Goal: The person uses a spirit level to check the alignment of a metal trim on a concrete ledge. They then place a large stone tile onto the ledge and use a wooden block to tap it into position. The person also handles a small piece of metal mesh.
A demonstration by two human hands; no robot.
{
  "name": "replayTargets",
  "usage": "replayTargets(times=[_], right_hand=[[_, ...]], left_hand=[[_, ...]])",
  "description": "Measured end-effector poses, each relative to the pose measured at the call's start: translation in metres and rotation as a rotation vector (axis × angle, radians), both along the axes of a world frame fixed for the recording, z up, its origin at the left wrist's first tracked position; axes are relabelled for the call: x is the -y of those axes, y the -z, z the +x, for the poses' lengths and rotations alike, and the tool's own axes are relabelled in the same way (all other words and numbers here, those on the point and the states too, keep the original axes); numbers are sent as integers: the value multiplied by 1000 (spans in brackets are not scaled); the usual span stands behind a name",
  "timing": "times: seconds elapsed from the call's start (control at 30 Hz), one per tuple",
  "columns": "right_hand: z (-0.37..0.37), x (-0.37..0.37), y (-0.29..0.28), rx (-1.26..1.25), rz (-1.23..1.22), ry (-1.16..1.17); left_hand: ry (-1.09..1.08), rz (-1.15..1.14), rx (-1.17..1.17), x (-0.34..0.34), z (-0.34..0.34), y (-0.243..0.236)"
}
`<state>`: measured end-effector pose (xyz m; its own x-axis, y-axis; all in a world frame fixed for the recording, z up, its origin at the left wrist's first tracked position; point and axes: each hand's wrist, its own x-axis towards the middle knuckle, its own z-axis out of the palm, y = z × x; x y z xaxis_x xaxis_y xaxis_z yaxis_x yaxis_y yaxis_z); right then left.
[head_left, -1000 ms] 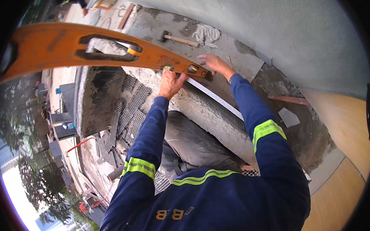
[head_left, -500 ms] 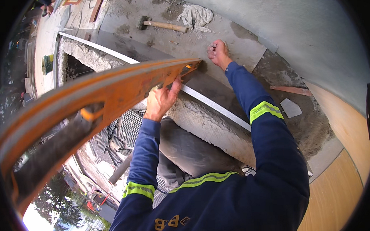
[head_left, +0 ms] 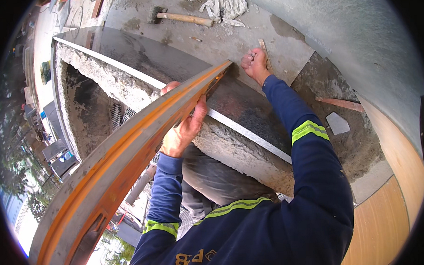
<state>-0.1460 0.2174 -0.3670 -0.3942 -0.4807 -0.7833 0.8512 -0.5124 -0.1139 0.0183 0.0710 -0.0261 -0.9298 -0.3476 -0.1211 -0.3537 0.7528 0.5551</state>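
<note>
A long orange-and-grey spirit level (head_left: 112, 154) runs diagonally, narrow edge up, from the lower left to a dark slab (head_left: 244, 117) with a white front strip (head_left: 249, 133). My left hand (head_left: 184, 126) grips the level, fingertips showing over its far side. Beyond the level's far end, my right hand (head_left: 255, 64) is curled closed near a thin pale strip (head_left: 262, 44); whatever its fingers may hold is hidden. Beneath the slab is rough concrete (head_left: 241, 155), with my legs on the near side.
A mallet (head_left: 184, 17) and crumpled cloth (head_left: 224, 6) lie on the floor behind. A grey wall (head_left: 353, 39) and tan panel (head_left: 378, 220) border the right. A reddish wood strip (head_left: 339, 103) and white tile fragment (head_left: 338, 123) lie rightward; mesh (head_left: 115, 117) shows below.
The level has swung from across the upper left into a steep diagonal, its near end lower and narrow edge upward. My right hand's fingers have curled closed from spread apart.
</note>
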Motion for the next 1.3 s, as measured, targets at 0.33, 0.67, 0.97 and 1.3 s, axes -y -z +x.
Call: replayTargets(times=[0.33, 0.67, 0.97, 1.3], right_hand=[[13, 0, 5, 127, -22, -103], [40, 9, 4, 72, -90, -239], [-55, -1, -16, -7, -106, 50], [44, 3, 13, 56, -162, -231]], left_hand=[[22, 10, 2, 0, 2, -1], [42, 16, -51, 1, -2, 0], [6, 43, -18, 1, 1, 1], [62, -61, -98, -2, -9, -2]])
